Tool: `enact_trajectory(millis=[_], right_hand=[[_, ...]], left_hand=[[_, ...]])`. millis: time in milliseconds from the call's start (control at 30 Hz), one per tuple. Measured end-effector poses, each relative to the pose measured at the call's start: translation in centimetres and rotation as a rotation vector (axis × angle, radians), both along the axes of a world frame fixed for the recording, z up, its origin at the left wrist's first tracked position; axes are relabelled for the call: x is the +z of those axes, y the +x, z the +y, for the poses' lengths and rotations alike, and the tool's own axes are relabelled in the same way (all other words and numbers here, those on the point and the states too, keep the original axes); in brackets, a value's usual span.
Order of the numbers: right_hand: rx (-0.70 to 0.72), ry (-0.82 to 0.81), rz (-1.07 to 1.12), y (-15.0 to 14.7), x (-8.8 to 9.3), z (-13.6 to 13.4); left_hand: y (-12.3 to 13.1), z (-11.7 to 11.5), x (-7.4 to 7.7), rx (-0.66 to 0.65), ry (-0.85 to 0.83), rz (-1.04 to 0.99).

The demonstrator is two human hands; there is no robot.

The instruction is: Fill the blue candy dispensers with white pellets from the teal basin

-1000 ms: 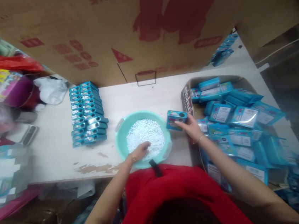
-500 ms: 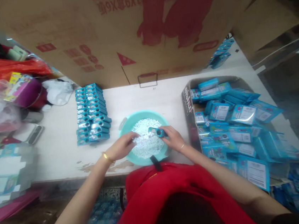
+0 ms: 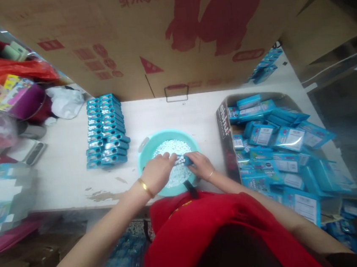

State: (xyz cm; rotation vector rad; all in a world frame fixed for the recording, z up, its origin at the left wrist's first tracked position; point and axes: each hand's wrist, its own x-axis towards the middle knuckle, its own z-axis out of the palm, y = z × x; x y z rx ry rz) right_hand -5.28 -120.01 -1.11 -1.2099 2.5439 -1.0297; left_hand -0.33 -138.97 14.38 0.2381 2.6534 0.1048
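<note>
**Small box held between both hands above the basin**

The small blue box [image 3: 184,160] lies crosswise over the teal basin [image 3: 142,153] of white pellets [image 3: 172,146], its long axis running left to right between the hands. The right hand [image 3: 202,165] grips its right end. The left hand [image 3: 157,172], fingers bunched narrow, meets the left end; whether it pinches the box or only touches it is too blurred to tell. Both hands are equally near, just off the near edge of the desk [image 3: 170,113].

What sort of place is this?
Probably a packing workshop: a carton heaped with blue packets, rows of blue boxes on the table, the right hand holding a box over a basin of pellets.
</note>
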Motion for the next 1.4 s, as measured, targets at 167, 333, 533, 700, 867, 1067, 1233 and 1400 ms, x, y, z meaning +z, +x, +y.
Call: enact_trajectory(millis=[167,333,533,700,867,1067,1233,1400], right_hand=[[0.01,-0.023,-0.027,-0.1,-0.6,-0.1],[-0.079,-0.103,-0.093,-0.5,-1.3,0.2],[-0.258,-0.263,-0.294,-1.3,-0.8,0.1],[-0.36,-0.322,-0.448,-2.0,-1.0,-0.5],[-0.411,-0.438,-0.601,-2.5,-1.6,-1.2],[-0.371,-0.418,-0.595,-2.8,-1.7,-0.9],[-0.267,-0.304,-0.401,-2.3,-1.8,-0.8],[-0.056,-0.236,-0.194,-1.1,-2.3,-1.3]], left_hand=[[0.3,-0.2,0.6,-0.069,0.038,0.054],[0.1,-4.9,-5.6,0.176,0.134,0.167],[-0.9,-6.5,-17.5,0.332,0.073,0.057],[1.6,-3.6,-20.5,0.212,0.27,-0.009],[4.2,-1.1,-20.9,0.163,0.496,-0.107],[4.2,-3.4,-18.2,0.21,0.748,-0.171],[3.8,-6.9,-11.4,0.31,0.895,-0.083],[1.3,-6.3,-5.5,0.195,0.595,-0.016]])
